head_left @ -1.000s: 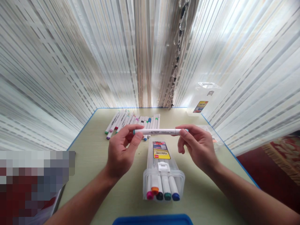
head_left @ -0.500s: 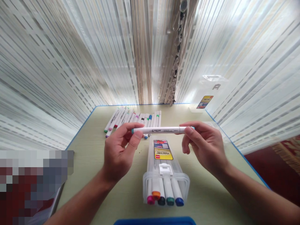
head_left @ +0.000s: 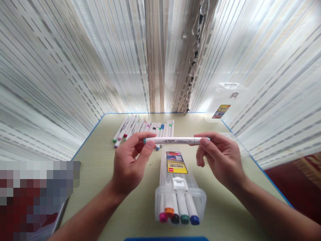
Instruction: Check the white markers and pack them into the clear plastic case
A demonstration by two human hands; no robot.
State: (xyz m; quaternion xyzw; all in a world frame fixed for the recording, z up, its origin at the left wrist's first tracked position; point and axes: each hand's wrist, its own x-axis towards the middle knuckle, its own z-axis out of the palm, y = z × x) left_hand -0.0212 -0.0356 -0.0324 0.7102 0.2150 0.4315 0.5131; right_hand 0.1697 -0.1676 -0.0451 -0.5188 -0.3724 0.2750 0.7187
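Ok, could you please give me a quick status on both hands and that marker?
Left hand and right hand pinch the white marker, one at each end. Marker level above the clear marker case. Loose markers behind, nothing blocking.

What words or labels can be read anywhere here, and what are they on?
"Marker": on the yellow label of the clear marker case, seen upside down; its smaller print is too small to read.
Print on the held marker: blurred.
Yellow label on the far clear case: too small to read.
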